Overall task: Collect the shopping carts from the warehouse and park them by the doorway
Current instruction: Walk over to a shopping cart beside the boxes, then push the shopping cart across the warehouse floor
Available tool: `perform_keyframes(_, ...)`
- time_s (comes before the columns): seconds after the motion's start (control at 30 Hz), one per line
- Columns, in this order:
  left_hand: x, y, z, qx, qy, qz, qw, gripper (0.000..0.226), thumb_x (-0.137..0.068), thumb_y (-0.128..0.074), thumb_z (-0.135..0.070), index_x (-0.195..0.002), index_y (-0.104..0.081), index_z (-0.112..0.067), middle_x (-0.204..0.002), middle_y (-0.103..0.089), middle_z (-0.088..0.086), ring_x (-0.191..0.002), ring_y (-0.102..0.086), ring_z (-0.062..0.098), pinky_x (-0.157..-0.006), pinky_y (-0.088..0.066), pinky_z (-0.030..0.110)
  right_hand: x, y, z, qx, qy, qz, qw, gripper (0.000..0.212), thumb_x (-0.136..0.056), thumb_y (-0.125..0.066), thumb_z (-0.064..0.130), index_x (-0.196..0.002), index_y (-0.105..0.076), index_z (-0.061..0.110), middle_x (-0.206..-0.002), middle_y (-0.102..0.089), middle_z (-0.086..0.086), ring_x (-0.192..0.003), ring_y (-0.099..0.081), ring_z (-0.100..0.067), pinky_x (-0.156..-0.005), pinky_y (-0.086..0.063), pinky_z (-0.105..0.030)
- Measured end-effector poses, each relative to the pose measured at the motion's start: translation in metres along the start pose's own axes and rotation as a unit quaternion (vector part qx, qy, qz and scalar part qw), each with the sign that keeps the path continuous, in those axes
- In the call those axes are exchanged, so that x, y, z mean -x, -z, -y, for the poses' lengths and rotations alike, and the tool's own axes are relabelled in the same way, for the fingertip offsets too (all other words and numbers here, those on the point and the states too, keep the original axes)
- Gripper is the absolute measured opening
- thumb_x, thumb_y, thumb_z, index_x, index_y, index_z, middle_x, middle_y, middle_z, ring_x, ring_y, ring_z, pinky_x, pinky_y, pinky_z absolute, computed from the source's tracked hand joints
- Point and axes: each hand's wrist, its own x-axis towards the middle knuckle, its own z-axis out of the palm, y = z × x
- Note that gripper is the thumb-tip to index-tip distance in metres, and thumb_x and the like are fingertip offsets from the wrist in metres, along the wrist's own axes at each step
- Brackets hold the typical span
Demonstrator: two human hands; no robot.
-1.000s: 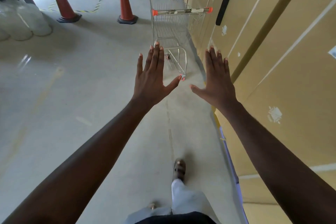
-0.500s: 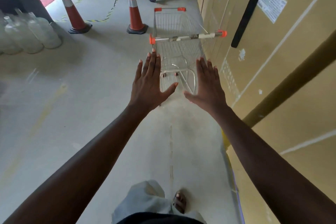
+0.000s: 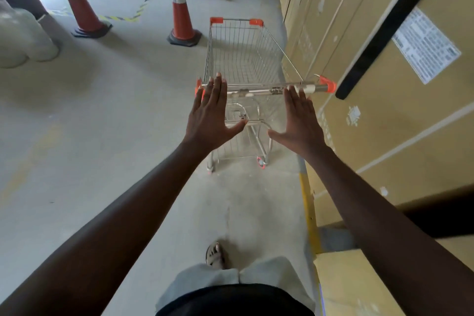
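Concrete floor [image 3: 102, 136], shopping cart [image 3: 246, 59], left hand [image 3: 209, 115] and right hand [image 3: 301, 120] spread flat, gripping nothing

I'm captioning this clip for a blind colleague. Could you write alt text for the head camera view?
Two open hands, left hand and right hand, reach for the handle bar of an empty wire shopping cart. It stands beside stacked cardboard boxes, with two orange traffic cones beyond on the concrete floor.

Both hands, left [image 3: 209, 113] and right [image 3: 300, 115], reached flat and spread toward the cart's [image 3: 243, 59] handle [image 3: 266, 89], fingertips at the bar. Boxes [image 3: 384, 84] stood just right of the cart, two cones [image 3: 180, 7] ahead on the left.
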Motion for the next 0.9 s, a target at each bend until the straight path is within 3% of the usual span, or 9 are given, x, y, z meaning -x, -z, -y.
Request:
perform_keyframes(0.3,-0.085,-0.053,0.04,-0.01,-0.001,0.104,0.994,0.109,-0.083,-0.054,-0.069,-0.156,-0.006,-0.005,-0.165,-0.002,0.015,-0.152,-0.004,0.03,-0.122,-0.008,0.054,-0.106,-0.046,-0.045,-0.022,0.011,0.098,0.995,0.107,-0.08,-0.072,0.044,-0.156,-0.003,0.015,-0.163,-0.004,-0.01,-0.148,-0.003,-0.037,-0.12,-0.006,-0.044)
perform_keyframes(0.37,-0.096,-0.06,0.039,-0.024,0.003,0.158,0.987,0.104,-0.084,-0.061,-0.062,-0.157,-0.011,-0.006,-0.163,-0.014,0.014,-0.151,-0.012,0.028,-0.121,-0.001,0.048,-0.122,-0.054,-0.052,-0.011,0.02,0.119,0.993,0.104,-0.078,-0.074,0.042,-0.155,-0.012,0.011,-0.16,-0.017,-0.014,-0.146,-0.013,-0.039,-0.119,-0.01,-0.045)
perform_keyframes(0.43,-0.105,-0.067,0.036,-0.03,0.017,0.179,0.983,0.091,-0.085,-0.066,-0.057,-0.153,-0.028,-0.01,-0.154,-0.038,0.012,-0.144,-0.033,0.028,-0.119,-0.009,0.046,-0.135,-0.062,-0.061,0.001,0.044,0.108,0.993,0.086,-0.075,-0.076,0.039,-0.145,-0.036,0.008,-0.143,-0.044,-0.016,-0.133,-0.038,-0.038,-0.112,-0.024,-0.043)
perform_keyframes(0.5,-0.115,-0.074,0.038,-0.04,0.023,0.16,0.986,0.071,-0.084,-0.068,-0.052,-0.141,-0.047,-0.016,-0.138,-0.055,0.006,-0.129,-0.05,0.026,-0.113,-0.025,0.046,-0.152,-0.064,-0.066,-0.017,0.058,0.063,0.996,0.052,-0.072,-0.075,0.032,-0.117,-0.059,0.011,-0.114,-0.059,-0.01,-0.109,-0.053,-0.034,-0.093,-0.038,-0.038)
perform_keyframes(0.57,-0.125,-0.083,0.039,-0.036,0.044,0.165,0.985,0.057,-0.084,-0.068,-0.051,-0.127,-0.057,-0.016,-0.126,-0.062,0.006,-0.118,-0.057,0.027,-0.103,-0.038,0.044,-0.171,-0.06,-0.07,-0.048,0.05,0.069,0.995,0.031,-0.072,-0.075,0.028,-0.098,-0.065,0.014,-0.098,-0.062,-0.006,-0.097,-0.056,-0.029,-0.075,-0.041,-0.033)
perform_keyframes(0.63,-0.135,-0.091,0.037,-0.035,0.063,0.208,0.975,0.05,-0.086,-0.064,-0.055,-0.115,-0.061,-0.015,-0.115,-0.066,0.008,-0.105,-0.063,0.028,-0.089,-0.049,0.04,-0.185,-0.058,-0.077,-0.049,0.054,0.143,0.987,0.028,-0.073,-0.076,0.032,-0.093,-0.065,0.016,-0.093,-0.062,-0.003,-0.093,-0.06,-0.026,-0.067,-0.038,-0.029)
perform_keyframes(0.7,-0.144,-0.098,0.035,-0.06,0.073,0.248,0.964,0.054,-0.088,-0.055,-0.065,-0.102,-0.065,-0.014,-0.103,-0.068,0.007,-0.094,-0.065,0.027,-0.078,-0.05,0.035,-0.192,-0.062,-0.085,0.01,0.074,0.204,0.976,0.036,-0.077,-0.073,0.043,-0.097,-0.066,0.015,-0.097,-0.066,-0.007,-0.093,-0.063,-0.029,-0.068,-0.038,-0.029)
perform_keyframes(0.8,-0.144,-0.1,0.034,-0.067,0.082,0.289,0.951,0.065,-0.08,-0.047,-0.08,-0.082,-0.061,-0.017,-0.085,-0.061,0.002,-0.08,-0.058,0.022,-0.068,-0.041,0.031,-0.191,-0.07,-0.092,0.067,0.113,0.193,0.972,0.039,-0.083,-0.065,0.046,-0.101,-0.068,0.012,-0.099,-0.069,-0.013,-0.093,-0.065,-0.034,-0.072,-0.045,-0.033)
perform_keyframes(0.9,-0.137,-0.099,0.035,-0.065,0.094,0.282,0.953,0.064,-0.077,-0.045,-0.083,-0.077,-0.057,-0.02,-0.08,-0.059,0.001,-0.072,-0.053,0.018,-0.065,-0.039,0.029,-0.184,-0.074,-0.09,0.056,0.134,0.168,0.975,0.033,-0.084,-0.062,0.04,-0.1,-0.07,0.013,-0.098,-0.069,-0.013,-0.091,-0.066,-0.035,-0.071,-0.047,-0.033)
